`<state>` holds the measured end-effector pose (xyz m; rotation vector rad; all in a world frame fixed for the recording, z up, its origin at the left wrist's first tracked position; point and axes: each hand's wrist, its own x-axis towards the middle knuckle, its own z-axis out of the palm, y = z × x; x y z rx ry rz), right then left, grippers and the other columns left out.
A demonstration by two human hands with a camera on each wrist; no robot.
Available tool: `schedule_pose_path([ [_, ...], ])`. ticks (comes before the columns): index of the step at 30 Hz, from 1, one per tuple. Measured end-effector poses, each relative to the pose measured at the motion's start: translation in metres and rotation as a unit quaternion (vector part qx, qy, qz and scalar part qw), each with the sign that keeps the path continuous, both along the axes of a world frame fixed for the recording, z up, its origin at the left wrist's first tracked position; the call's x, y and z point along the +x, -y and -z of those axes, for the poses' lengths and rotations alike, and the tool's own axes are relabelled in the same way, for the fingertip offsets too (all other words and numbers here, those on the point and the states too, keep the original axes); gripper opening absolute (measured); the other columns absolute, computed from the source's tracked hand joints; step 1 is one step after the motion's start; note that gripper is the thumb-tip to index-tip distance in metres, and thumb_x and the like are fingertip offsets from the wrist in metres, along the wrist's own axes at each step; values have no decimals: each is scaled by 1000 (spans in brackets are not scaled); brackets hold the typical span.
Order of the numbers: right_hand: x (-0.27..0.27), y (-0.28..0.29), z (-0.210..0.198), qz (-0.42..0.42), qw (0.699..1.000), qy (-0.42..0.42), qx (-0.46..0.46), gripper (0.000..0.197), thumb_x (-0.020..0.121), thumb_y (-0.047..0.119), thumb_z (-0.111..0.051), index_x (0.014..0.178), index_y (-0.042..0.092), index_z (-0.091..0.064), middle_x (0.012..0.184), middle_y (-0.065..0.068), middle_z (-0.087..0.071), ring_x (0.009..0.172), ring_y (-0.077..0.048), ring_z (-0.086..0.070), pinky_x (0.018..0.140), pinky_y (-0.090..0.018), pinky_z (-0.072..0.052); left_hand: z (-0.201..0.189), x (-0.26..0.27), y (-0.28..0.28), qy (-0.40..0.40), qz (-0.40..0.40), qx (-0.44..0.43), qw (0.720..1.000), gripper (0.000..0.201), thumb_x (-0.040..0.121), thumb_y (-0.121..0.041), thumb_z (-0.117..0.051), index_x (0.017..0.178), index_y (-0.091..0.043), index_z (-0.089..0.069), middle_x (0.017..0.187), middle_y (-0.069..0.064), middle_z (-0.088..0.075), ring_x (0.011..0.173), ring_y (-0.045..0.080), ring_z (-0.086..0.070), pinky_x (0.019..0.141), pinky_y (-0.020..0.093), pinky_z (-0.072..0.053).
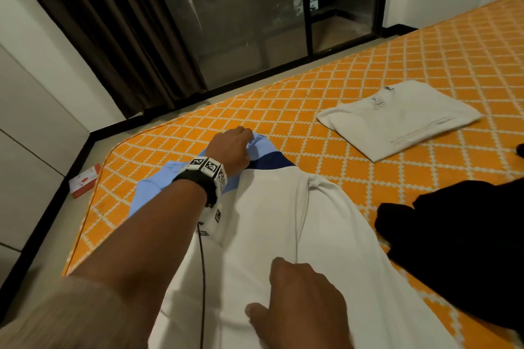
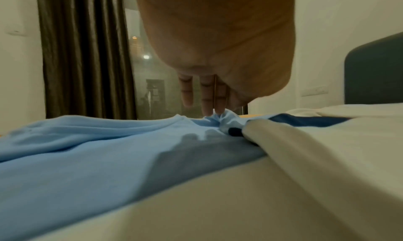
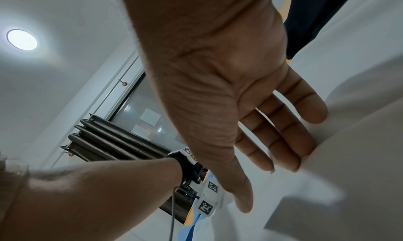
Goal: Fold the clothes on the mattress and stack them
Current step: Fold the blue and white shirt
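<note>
Left hand [image 1: 232,150]: fingers [image 2: 207,96] pinched a bunched fold of light-blue fabric at the far end of the white, blue and navy shirt [image 1: 269,224], wrist carrying a black band with square-patterned markers [image 1: 208,168]. Right hand [image 1: 300,306]: fingers [image 3: 283,141] straight and slightly spread, laid flat on the white body of the same shirt, gripping nothing. Shirt: lay lengthwise on the orange diamond-patterned mattress [image 1: 312,99], near its left edge, white portion nearest the person, blue sleeve toward the far-left corner. Folded white shirt [image 1: 397,119]: flat on the mattress farther right, well apart from the hands. Black garment [image 1: 459,235]: heaped at the right edge of the head view, beside the white shirt body. Small orange-and-white box [image 1: 85,181]: on the floor just off the mattress's left edge. Dark curtain [image 1: 107,22] and glass door [image 1: 241,8]: beyond the far edge.
</note>
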<state>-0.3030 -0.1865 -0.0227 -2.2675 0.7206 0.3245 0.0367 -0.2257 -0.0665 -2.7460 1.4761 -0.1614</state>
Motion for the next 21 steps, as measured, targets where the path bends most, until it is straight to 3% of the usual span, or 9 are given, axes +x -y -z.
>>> schedule_pose_path([
  [2, -2, 0, 0, 0, 1000, 0, 1, 40, 94, 55, -65, 101, 25, -40, 95, -3, -42, 117, -24, -60, 78, -35, -35, 12, -3, 8, -38, 21, 10, 999, 15, 98, -18, -53, 111, -13, -60, 112, 10, -57, 99, 36, -59, 79, 45, -47],
  [3, -1, -1, 0, 1, 1000, 0, 4, 38, 94, 53, -65, 100, 25, -40, 93, -2, -41, 117, -24, -60, 78, -35, -35, 16, -2, 12, -60, 19, 21, 998, 19, 101, -25, -52, 113, -13, -59, 115, 11, -55, 103, 37, -59, 83, 48, -48],
  [6, 0, -3, 3, 2, 1000, 2, 11, 38, 95, 50, -67, 100, 25, -38, 106, -3, -53, 118, -25, -59, 80, -35, -34, 27, -2, 28, -79, -20, 63, 995, 56, 106, -49, -43, 151, -15, -41, 149, 11, -41, 126, 36, -52, 99, 49, -47],
  [9, 1, -1, 10, 1, 1000, 9, 2, 38, 94, 44, -69, 100, 25, -37, 102, -2, -49, 117, -27, -58, 83, -38, -36, 32, -2, 45, -94, -36, 87, 991, 68, 107, -53, -39, 160, -12, -28, 164, 12, -26, 142, 35, -40, 109, 46, -37],
  [11, 2, 0, 14, -1, 1000, 20, -12, 39, 92, 42, -72, 102, 26, -38, 110, -2, -56, 116, -28, -57, 87, -40, -40, 28, -3, 49, -82, -58, 104, 989, 73, 106, -58, -37, 162, -14, -21, 168, 10, -19, 145, 37, -38, 114, 54, -36],
  [14, 0, 4, 23, 17, 999, 35, -27, 38, 90, 41, -73, 110, 25, -45, 120, -3, -58, 117, -29, -56, 89, -41, -39, 10, -29, 51, -12, -46, 80, 996, 70, 104, -60, -38, 161, -22, -23, 167, 6, -25, 136, 40, -50, 107, 64, -39],
  [18, -8, 13, 25, 45, 996, 54, -58, 33, 91, 42, -69, 100, 28, -41, 119, -2, -56, 117, -29, -53, 93, -42, -40, -28, -90, 28, 53, 59, 60, 995, 65, 100, -55, -51, 154, -20, -39, 156, 9, -45, 127, 37, -57, 101, 54, -43],
  [21, -19, 34, 25, 103, 987, 66, -99, 20, 93, 39, -65, 104, 28, -51, 120, 0, -58, 119, -28, -55, 90, -38, -45, -46, -137, -20, 29, 122, 33, 992, 60, 93, -57, -50, 141, -22, -55, 132, 4, -64, 111, 32, -64, 89, 48, -49],
])
